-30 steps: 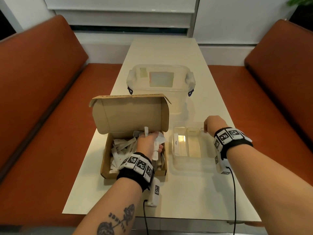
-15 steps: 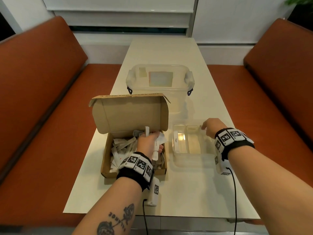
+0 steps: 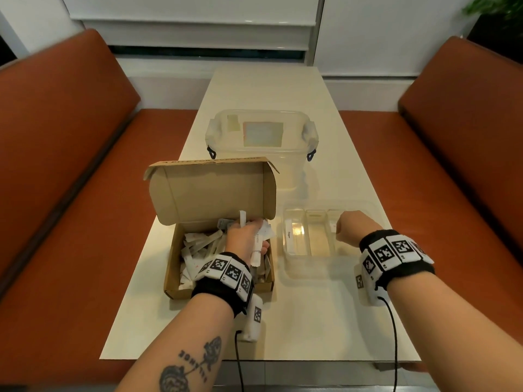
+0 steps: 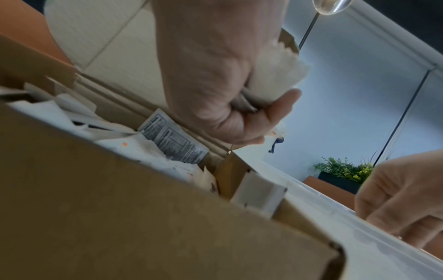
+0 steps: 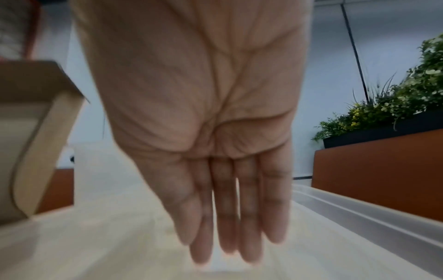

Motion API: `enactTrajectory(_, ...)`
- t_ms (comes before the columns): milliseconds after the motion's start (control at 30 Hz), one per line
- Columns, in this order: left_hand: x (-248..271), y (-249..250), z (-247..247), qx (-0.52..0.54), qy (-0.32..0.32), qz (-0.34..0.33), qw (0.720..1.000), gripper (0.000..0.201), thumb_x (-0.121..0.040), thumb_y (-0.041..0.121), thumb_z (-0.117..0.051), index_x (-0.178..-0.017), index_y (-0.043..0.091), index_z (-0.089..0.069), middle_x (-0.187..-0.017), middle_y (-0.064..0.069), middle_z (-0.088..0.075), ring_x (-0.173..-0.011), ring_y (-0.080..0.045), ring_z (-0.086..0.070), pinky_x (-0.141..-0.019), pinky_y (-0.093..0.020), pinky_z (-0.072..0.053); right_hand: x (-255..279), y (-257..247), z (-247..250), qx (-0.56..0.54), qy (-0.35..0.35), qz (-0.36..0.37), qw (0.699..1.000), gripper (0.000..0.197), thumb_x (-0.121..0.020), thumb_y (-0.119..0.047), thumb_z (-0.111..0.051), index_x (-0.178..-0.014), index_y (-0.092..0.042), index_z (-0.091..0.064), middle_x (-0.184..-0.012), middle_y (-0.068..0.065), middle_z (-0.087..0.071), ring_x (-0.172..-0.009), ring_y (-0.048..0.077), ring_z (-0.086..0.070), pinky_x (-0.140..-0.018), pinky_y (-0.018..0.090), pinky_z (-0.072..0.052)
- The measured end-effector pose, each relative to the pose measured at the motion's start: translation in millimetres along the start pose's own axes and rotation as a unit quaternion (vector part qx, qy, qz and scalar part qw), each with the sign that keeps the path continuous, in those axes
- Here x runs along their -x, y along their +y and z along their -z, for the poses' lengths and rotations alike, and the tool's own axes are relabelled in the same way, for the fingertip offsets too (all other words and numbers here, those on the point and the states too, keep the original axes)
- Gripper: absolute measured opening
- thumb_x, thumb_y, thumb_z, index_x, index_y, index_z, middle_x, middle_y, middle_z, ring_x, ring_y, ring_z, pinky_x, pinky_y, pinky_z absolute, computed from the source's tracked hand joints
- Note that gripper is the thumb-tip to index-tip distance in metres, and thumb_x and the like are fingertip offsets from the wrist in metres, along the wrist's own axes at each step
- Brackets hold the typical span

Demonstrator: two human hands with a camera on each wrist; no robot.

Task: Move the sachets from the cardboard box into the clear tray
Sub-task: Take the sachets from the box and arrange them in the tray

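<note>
Our left hand clutches a bunch of sachets in the cardboard box; our right hand, fingers straight and together, reaches into the clear tray.

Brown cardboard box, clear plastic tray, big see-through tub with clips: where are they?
Brown cardboard box (image 3: 215, 190), head view, inside of its raised lid.
Clear plastic tray (image 3: 294, 268), head view, near rim.
Big see-through tub with clips (image 3: 294, 128), head view, its closed lid.

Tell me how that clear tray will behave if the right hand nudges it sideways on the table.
The clear tray looks thin-walled and nearly empty, holding one or two sachets, so it is probably light and would slide easily on the smooth table. Low and wide, it seems unlikely to tip. The right hand, fingers straight down inside, might shove it without meaning to.
</note>
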State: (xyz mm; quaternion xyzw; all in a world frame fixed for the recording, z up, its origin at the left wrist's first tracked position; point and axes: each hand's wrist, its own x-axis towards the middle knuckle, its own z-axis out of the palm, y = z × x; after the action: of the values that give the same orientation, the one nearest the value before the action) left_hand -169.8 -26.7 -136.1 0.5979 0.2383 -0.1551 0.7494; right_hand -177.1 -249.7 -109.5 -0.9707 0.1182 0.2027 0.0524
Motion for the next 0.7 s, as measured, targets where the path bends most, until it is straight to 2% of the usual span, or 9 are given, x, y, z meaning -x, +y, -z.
enactTrajectory(167,1,-2,-2,0.002,-0.002,0.003,1.000,0.025,-0.090,0.016,-0.063,-0.106,0.005,-0.048,-0.066,-0.014,-0.051,-0.029,-0.011,-0.048,-0.033,-0.017,-0.041,-6,7,4,0.066,0.022,0.022,0.997,0.026,-0.089,-0.001,-0.053,-0.114,-0.006,-0.058,-0.116,0.010,-0.061,-0.107,0.025,-0.058,-0.089,0.029,-0.047)
enactTrajectory(267,1,-3,0,-0.011,0.000,0.004,1.000,0.029,-0.090,0.017,-0.063,-0.110,0.003,-0.049,-0.066,-0.014,-0.052,-0.029,-0.012,-0.049,-0.033,-0.017,-0.041,-12,5,6,0.101,-0.021,0.025,0.994,0.024,-0.090,-0.007,-0.055,-0.113,-0.004,-0.061,-0.116,0.010,-0.064,-0.106,0.025,-0.060,-0.090,0.029,-0.049)
enactTrajectory(367,0,-2,2,-0.024,0.001,0.003,1.000,0.033,-0.090,0.018,-0.063,-0.114,0.000,-0.050,-0.066,-0.014,-0.053,-0.033,-0.013,-0.051,-0.033,-0.017,-0.041,-15,2,0,0.125,-0.067,0.024,0.990,0.031,-0.093,-0.010,-0.052,-0.123,-0.006,-0.060,-0.125,0.009,-0.061,-0.114,0.024,-0.058,-0.095,0.030,-0.047)
enactTrajectory(467,-2,0,5,-0.048,-0.011,0.014,0.999,0.037,-0.089,0.021,-0.065,-0.116,0.000,-0.052,-0.064,-0.014,-0.055,-0.035,-0.014,-0.051,-0.033,-0.017,-0.040,-15,4,-7,0.146,-0.061,0.036,0.987,0.033,-0.093,-0.011,-0.052,-0.126,-0.008,-0.057,-0.127,0.008,-0.059,-0.115,0.023,-0.058,-0.096,0.030,-0.047)
enactTrajectory(600,3,1,5,-0.061,-0.108,0.040,0.992,0.031,-0.088,0.022,-0.066,-0.109,0.000,-0.058,-0.061,-0.008,-0.055,-0.039,-0.013,-0.051,-0.033,-0.017,-0.038,-16,9,-12,0.117,-0.021,0.021,0.993,0.046,-0.088,-0.017,-0.063,-0.129,-0.008,-0.045,-0.125,0.009,-0.058,-0.112,0.025,-0.058,-0.092,0.031,-0.047)
enactTrajectory(700,9,1,2,-0.080,-0.186,0.065,0.977,0.017,-0.087,0.020,-0.066,-0.098,0.009,-0.059,-0.062,-0.005,-0.059,-0.039,-0.011,-0.049,-0.033,-0.016,-0.037,-19,8,-13,0.136,-0.047,0.013,0.990,0.048,-0.090,-0.023,-0.062,-0.133,-0.008,-0.046,-0.132,0.009,-0.055,-0.118,0.025,-0.056,-0.094,0.032,-0.046)
